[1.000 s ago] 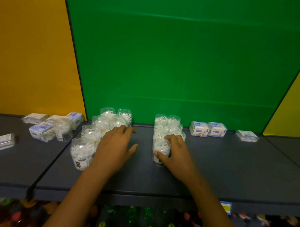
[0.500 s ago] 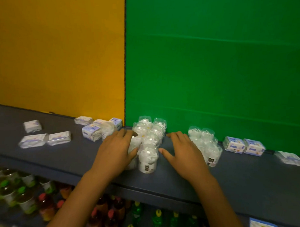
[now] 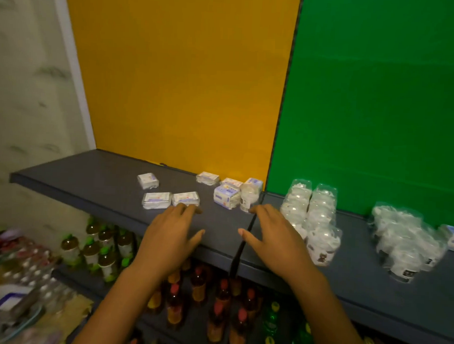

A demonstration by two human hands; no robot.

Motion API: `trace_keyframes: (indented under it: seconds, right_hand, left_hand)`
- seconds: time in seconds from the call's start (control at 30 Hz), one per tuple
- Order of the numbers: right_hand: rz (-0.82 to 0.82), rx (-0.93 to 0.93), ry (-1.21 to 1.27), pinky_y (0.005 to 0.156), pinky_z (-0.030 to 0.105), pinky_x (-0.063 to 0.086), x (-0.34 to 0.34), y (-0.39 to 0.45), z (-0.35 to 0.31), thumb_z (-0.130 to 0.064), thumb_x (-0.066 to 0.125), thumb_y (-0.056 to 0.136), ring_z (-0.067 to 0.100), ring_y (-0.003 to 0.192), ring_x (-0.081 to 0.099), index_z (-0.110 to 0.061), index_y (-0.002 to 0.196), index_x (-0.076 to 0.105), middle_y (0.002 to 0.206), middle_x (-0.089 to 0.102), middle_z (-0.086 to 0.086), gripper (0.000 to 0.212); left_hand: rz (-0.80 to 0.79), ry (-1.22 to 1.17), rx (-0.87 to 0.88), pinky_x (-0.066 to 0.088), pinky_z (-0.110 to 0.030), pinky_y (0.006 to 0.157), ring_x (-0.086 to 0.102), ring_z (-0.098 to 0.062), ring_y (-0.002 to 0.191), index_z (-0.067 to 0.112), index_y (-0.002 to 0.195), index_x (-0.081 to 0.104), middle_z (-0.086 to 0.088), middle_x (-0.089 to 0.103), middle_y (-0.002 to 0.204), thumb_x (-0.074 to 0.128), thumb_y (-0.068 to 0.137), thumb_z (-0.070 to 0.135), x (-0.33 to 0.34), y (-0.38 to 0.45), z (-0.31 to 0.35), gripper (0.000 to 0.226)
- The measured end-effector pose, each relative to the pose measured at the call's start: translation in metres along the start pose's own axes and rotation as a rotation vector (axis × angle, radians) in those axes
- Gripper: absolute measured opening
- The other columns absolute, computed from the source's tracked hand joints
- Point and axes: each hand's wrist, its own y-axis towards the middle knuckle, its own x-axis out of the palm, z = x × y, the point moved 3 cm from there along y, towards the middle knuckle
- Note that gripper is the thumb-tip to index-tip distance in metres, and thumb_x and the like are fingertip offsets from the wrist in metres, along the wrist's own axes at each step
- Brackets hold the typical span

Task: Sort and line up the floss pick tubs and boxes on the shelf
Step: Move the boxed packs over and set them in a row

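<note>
A person's left hand [image 3: 171,238] and right hand [image 3: 275,236] hovered over a dark grey shelf [image 3: 97,179], fingers spread and relaxed, gripping nothing. The left fingertips reached just short of a flat box [image 3: 186,198] lying beside a second flat box [image 3: 156,200]; the right fingertips came close to a lone clear tub [image 3: 248,195] standing against a blue-and-white box [image 3: 226,196].

Further boxes sat scattered toward the yellow back panel [image 3: 185,80]: one apart at the left [image 3: 148,180], others [image 3: 207,178] near the seam where the green panel [image 3: 377,100] began. To the right, clear tubs stood in a tidy double row [image 3: 310,213], with a looser cluster [image 3: 403,237] beyond it, well apart. The boxes appeared still unsorted, while the tubs looked largely grouped.

The risks seemed plain. The lone tub stood upright and looked light; a sweeping reach by the right hand could tip it onto the boxes or roll it toward the shelf edge, above the bottles [image 3: 102,247] stocked below. The right wrist passed just beside the front tub [image 3: 322,246] of the double row, so a careless pull back could knock that line askew. Sliding the two flat boxes together might push one over the shelf's front lip.
</note>
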Motion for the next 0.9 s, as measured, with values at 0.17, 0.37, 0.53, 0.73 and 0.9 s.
trace_keyframes:
  seconds: [0.17,0.37,0.53,0.73,0.9]
  right_hand:
    - [-0.001,-0.064,0.04,0.093,0.035,0.045,0.02,0.032,-0.041,-0.057,0.047,0.094,0.018,0.122,0.046,-0.026,0.134,0.041,0.134,0.046,-0.003,0.051]
    - [-0.03,-0.123,0.087,0.092,0.036,0.045,0.049,0.083,-0.064,-0.055,0.049,0.093,0.017,0.123,0.046,-0.026,0.133,0.042,0.135,0.046,-0.003,0.05]
    - [-0.041,-0.153,0.108,0.088,0.034,0.044,0.07,0.126,-0.072,-0.053,0.05,0.093,0.016,0.121,0.047,-0.027,0.133,0.041,0.137,0.045,-0.004,0.048]
    - [-0.079,-0.174,0.128,0.095,0.035,0.045,0.093,0.173,-0.075,-0.052,0.051,0.094,0.018,0.127,0.045,-0.026,0.137,0.04,0.143,0.042,-0.004,0.051]
    - [-0.127,-0.138,0.144,0.1,0.033,0.041,0.117,0.194,-0.072,-0.048,0.052,0.094,0.018,0.131,0.042,-0.025,0.139,0.039,0.147,0.041,-0.002,0.052]
  left_hand:
    - [0.027,0.035,-0.057,0.048,-0.037,0.086,0.053,-0.02,0.11,0.03,0.126,0.048,0.004,0.055,0.122,0.055,0.089,0.047,-0.015,-0.003,-0.051,0.042]
    - [0.024,0.021,-0.14,0.047,-0.037,0.089,0.05,-0.018,0.113,0.031,0.127,0.048,0.005,0.054,0.125,0.055,0.089,0.046,-0.012,0.009,-0.096,0.041]
    - [0.018,0.057,-0.183,0.043,-0.032,0.093,0.047,-0.016,0.118,0.032,0.131,0.042,0.005,0.05,0.13,0.054,0.092,0.045,-0.01,0.034,-0.123,0.043]
    - [0.008,0.07,-0.231,0.043,-0.032,0.091,0.048,-0.018,0.118,0.03,0.132,0.042,0.003,0.051,0.13,0.053,0.092,0.045,-0.004,0.071,-0.153,0.044]
    - [-0.04,0.038,-0.223,0.043,-0.031,0.089,0.048,-0.017,0.118,0.029,0.134,0.041,0.003,0.049,0.132,0.053,0.092,0.045,0.019,0.085,-0.174,0.046]
